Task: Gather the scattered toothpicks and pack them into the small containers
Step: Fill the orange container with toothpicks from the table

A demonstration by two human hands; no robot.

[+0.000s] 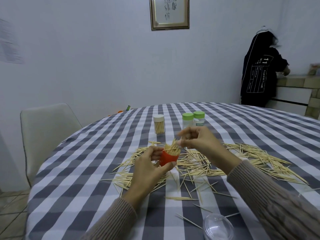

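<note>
My left hand (pixel 149 168) grips a small red container (pixel 168 158) above the table, tilted slightly, with a bunch of toothpicks (pixel 171 147) sticking out of its top. Just above and to the right, my right hand (pixel 199 139) pinches a few toothpicks at the container's mouth. Scattered toothpicks (pixel 199 163) lie in a wide band across the checked tablecloth, from the left of the hands out to the far right (pixel 270 160). Further back stand a clear jar with a white lid (pixel 159 124), filled with toothpicks, and two green-lidded jars (pixel 193 120).
The round table (pixel 86 170) wears a grey and white checked cloth. A clear plastic dome lid (pixel 218 226) lies at the near edge. A white chair (pixel 46 132) stands on the left. A person in a dark jacket (pixel 259 70) stands at a counter at the back right.
</note>
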